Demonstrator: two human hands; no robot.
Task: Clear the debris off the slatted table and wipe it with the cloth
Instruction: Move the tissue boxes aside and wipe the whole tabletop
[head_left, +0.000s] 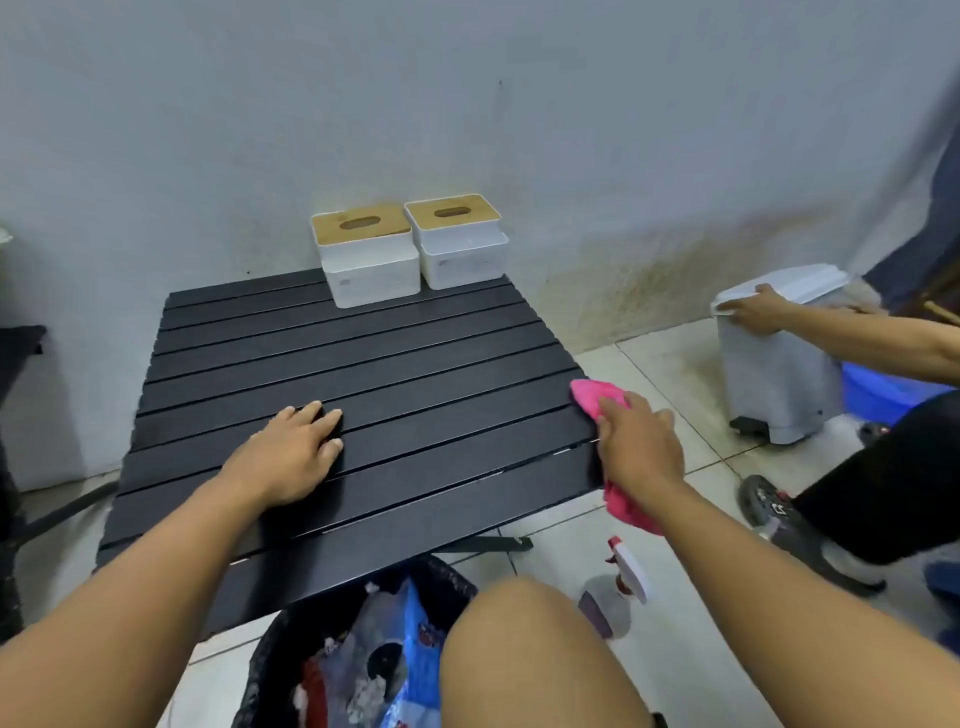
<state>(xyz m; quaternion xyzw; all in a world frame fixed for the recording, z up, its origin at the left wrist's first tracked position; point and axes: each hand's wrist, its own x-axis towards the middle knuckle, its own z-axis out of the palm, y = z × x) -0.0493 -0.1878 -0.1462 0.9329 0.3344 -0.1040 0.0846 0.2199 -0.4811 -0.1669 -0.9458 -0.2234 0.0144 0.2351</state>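
Note:
The black slatted table (395, 364) fills the middle of the head view, its top bare of debris. My left hand (293, 452) lies flat on the near slats, fingers mostly straight. At the table's right edge my right hand (636, 441) grips a pink cloth (597, 395); one end of the cloth lies on the edge and the other hangs below my wrist. Two white tissue boxes (410, 254) with wooden lids stand side by side at the far edge against the wall.
A black bin (363, 660) with plastic wrappers and scraps sits under the near edge beside my knee. A spray bottle (618, 587) stands on the tiled floor at right. Further right, another person's hand (758, 309) holds a grey pedal bin (774, 358); behind it is a blue tub (883, 395).

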